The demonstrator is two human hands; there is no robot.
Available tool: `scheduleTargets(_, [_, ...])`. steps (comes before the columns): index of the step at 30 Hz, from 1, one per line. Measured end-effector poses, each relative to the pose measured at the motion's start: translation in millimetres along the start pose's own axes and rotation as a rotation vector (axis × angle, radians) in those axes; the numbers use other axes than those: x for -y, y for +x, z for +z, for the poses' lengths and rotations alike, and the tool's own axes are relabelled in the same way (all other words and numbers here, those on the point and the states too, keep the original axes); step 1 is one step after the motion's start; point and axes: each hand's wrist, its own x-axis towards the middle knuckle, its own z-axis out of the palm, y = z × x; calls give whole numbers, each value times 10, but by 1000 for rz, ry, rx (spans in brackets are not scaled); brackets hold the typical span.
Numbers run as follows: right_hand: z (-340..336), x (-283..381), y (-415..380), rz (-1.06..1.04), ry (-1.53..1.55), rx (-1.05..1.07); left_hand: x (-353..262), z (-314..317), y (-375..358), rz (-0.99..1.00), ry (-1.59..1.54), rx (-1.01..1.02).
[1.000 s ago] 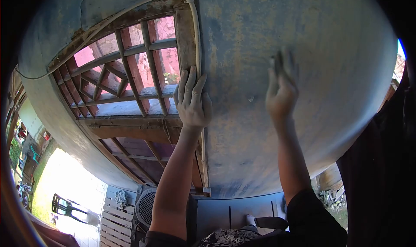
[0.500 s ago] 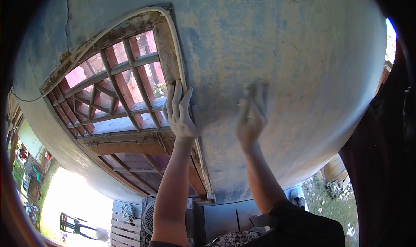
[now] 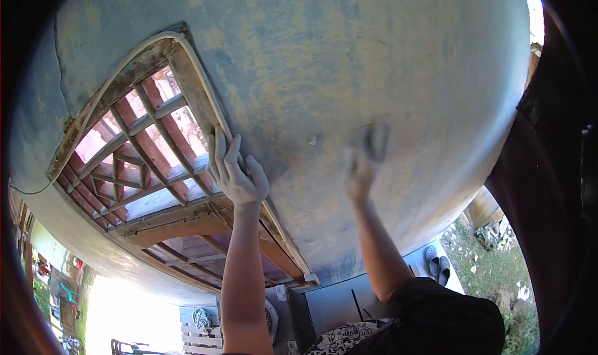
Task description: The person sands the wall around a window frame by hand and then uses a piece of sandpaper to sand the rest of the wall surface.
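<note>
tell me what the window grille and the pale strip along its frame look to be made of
Window grille: probably wood, dull and worn, judging by its thick, squared bars.
Pale strip: possibly plastic cable or tubing, smooth and matte, since it bends round the frame's corner.

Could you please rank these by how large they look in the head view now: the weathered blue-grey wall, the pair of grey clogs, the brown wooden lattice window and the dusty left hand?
1. Blue-grey wall, by far
2. Wooden lattice window
3. Left hand
4. Grey clogs
</note>
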Motion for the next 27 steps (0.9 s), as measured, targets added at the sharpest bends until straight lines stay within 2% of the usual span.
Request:
scheduleTargets(1, [3,149,-267,6,9,103,4,1,-5,11,6,-4])
scheduleTargets(3, [-164,263,-571,-242,19,393,-17,-24,-38,-16,-32,17])
scheduleTargets(4, [-246,131,-718,-231,5,395,-20,-38,-43,-22,-18,26])
scheduleTargets(6, [-356,-314,-829,-189,-144,321,-19,-11,-16,-26,-20,19])
scheduleTargets(8, [-456,-708,-562,-17,-276,157,1,-5,-16,-4,-6,5])
scheduleTargets(10, [-405,-781,24,262,-218,-176,1,5,-18,9,20,1])
scheduleTargets(11, [-358,-855,231,261,-229,-186,3,12,-23,13,6,-2])
scheduleTargets(13, [-301,-878,537,125,-224,-244,9,30,-50,-9,-5,-10])
scheduleTargets(15, [-151,-573,582,33,-191,-172,13,34,-38,8,3,-23])
scheduleTargets(17, [30,-83,236,30,-179,-8,7,21,-37,2,-8,-12])
scheduleTargets(19, [-222,181,-122,-172,-27,456,-13,10,-25,12,-21,-5])
scheduleTargets(20, [-305,59,-361,-162,-37,448,-12,2,-28,10,-11,1])
scheduleTargets(22, [-462,-588,-870,-164,-207,571,4,-4,-45,9,6,14])
scheduleTargets(24, [-643,-954,-853,27,-251,367,11,8,-46,29,34,-2])
scheduleTargets(26, [-661,-984,-415,240,-198,66,2,42,-46,50,72,-19])
scheduleTargets(27, [-601,-1002,-162,237,-199,75,-26,51,-67,42,75,-16])
